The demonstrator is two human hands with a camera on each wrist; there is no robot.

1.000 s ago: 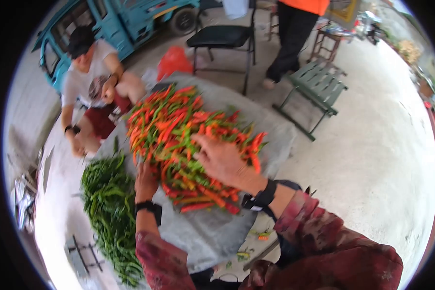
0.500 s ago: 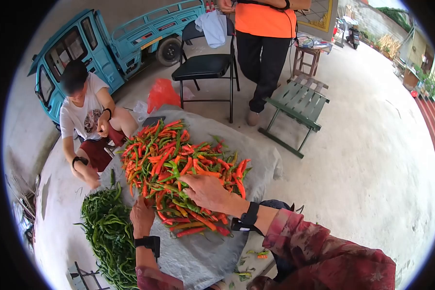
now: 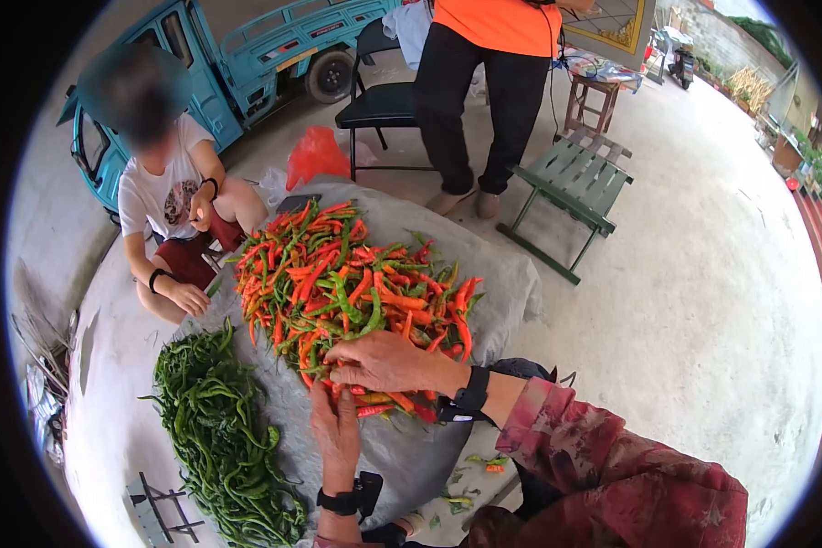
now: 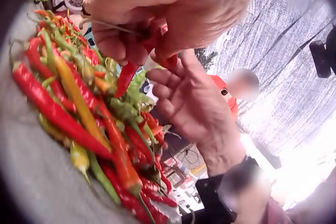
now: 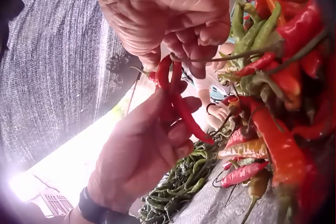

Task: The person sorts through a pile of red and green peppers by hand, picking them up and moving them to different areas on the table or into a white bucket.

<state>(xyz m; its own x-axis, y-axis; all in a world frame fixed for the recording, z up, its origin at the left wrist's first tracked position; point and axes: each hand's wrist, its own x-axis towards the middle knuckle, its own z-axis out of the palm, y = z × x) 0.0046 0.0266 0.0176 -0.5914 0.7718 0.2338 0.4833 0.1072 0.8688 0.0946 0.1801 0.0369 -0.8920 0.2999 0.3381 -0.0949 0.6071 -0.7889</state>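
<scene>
A heap of red, orange and green chili peppers [image 3: 338, 283] is spread over a grey sheet [image 3: 384, 466]. At its near edge my left hand [image 3: 336, 429] meets my right hand [image 3: 384, 361]. My left hand [image 5: 142, 155] grips a long red chili pepper [image 5: 189, 119], its tip pointing at the heap. Thumb and fingertips of my right hand [image 5: 163, 14] pinch at the upper end of the red chili peppers there. From the left wrist view, a thin stem sticks out between the left fingers, and the right palm [image 4: 194, 108] faces the camera.
Green chili peppers [image 3: 215, 429] form a long pile at the left. A seated person [image 3: 169, 201] is across from me, and another stands in an orange top [image 3: 493, 27]. Around them are a black chair [image 3: 379, 105], a green folding stool [image 3: 575, 183] and a blue vehicle [image 3: 210, 82].
My left hand has left the heap's left side and moved right to my right hand. My right hand has drawn nearer to me. The standing person has shifted left; the seated one's head has lifted.
</scene>
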